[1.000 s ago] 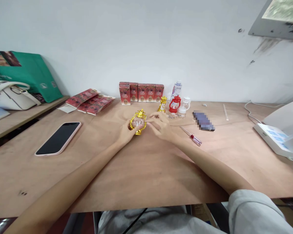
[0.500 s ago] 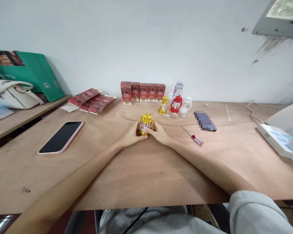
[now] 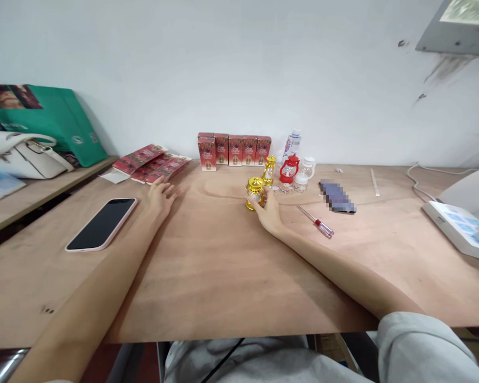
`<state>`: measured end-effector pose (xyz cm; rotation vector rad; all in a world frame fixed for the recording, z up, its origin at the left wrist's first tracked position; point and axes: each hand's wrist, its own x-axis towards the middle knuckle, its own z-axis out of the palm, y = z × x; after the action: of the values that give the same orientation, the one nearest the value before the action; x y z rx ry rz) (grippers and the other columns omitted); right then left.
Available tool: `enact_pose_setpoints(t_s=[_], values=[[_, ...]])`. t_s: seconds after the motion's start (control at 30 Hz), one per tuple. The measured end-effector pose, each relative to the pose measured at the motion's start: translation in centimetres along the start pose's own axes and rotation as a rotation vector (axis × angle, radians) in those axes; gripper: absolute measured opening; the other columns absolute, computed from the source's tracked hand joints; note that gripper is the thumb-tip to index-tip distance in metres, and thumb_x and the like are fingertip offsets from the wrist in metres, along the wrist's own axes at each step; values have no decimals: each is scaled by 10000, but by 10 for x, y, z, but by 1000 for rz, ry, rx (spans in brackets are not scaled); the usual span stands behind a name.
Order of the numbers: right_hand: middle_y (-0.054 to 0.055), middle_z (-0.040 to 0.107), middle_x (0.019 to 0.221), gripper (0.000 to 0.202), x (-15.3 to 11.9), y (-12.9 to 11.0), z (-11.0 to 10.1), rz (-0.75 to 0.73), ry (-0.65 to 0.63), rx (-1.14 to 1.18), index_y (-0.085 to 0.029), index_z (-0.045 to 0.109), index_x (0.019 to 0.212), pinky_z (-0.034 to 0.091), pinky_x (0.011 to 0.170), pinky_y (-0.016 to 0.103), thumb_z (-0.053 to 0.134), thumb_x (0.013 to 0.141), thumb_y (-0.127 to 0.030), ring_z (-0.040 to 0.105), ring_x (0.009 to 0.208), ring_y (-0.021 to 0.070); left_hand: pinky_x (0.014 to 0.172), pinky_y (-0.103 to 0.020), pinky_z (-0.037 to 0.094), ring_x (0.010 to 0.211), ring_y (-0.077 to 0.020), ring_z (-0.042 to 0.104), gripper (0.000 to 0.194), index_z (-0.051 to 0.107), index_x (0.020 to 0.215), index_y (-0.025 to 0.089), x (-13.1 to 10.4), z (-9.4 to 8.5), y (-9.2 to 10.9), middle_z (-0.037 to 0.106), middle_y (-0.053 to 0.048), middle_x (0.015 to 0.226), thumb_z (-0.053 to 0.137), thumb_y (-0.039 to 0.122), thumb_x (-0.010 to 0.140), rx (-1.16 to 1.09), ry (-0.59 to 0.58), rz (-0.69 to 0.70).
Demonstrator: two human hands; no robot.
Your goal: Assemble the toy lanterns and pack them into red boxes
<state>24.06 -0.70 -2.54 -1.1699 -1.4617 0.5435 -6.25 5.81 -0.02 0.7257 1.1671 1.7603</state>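
My right hand is wrapped round the right side of a small gold lantern, which stands upright over the wooden table. My left hand has its fingers apart and holds nothing; it is just in front of the flat red printed cartons. Behind my right hand stand another gold lantern, a red lantern and a white lantern, with small metal wire pieces before them.
Several red boxes and a bottle line the wall. A screwdriver and a blurred dark object lie right; a phone left. A white device sits far right, a white handbag far left.
My left hand has let go of the gold lantern and moved left toward the red cartons. My right hand has shifted the lantern right and slightly back.
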Motion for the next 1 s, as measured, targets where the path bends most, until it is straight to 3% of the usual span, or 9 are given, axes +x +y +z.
enact_pose_setpoints(t_s=[0.13,0.2,0.33,0.47,0.57,0.7,1.0], values=[[136,572,1204,471,3,5,0,20,15,-87,-181,432,1191,406,986,491,549,828,-456,544,1130,266,772,-300,540,841,-135,590,162,560,833,197,-1,-7,16,538,-33,936,483,106,723,-226,47,-151],[166,518,1229,505,1,3,-1,-15,85,-157,-163,414,1216,371,1005,542,529,834,-472,485,1194,292,699,-242,528,759,-105,588,130,577,802,187,-2,-6,18,547,-18,864,486,107,755,-270,61,-164],[185,299,1364,564,-11,-11,-3,-349,289,-315,-182,312,1323,283,1071,585,536,842,-376,276,1345,309,512,-149,431,591,-65,515,96,612,786,159,-6,2,15,547,5,700,541,95,782,-250,99,-102],[156,334,1321,606,-28,-26,0,-748,168,-375,-237,258,1363,411,1004,523,553,835,-266,351,1293,291,459,-165,382,517,-63,459,116,598,721,146,-11,9,11,547,10,622,568,63,796,-276,89,-116],[147,445,1220,572,-33,-31,3,-885,-14,-361,-218,274,1350,474,938,471,540,844,-234,470,1170,263,474,-184,359,478,-56,415,157,560,720,144,-12,8,12,499,31,573,524,56,845,-339,79,-168],[150,494,1190,505,-31,-31,5,-874,-167,-318,-188,288,1334,481,938,444,489,871,-211,496,1152,245,484,-177,320,452,-41,344,210,460,702,138,-9,1,18,426,48,551,452,87,905,-368,102,-184],[150,490,1235,492,-30,-25,6,-803,-215,-278,-197,301,1340,447,988,455,447,871,-173,474,1200,239,462,-170,290,430,-57,212,306,323,663,153,-3,-10,24,319,49,519,223,66,939,-278,78,-84]])
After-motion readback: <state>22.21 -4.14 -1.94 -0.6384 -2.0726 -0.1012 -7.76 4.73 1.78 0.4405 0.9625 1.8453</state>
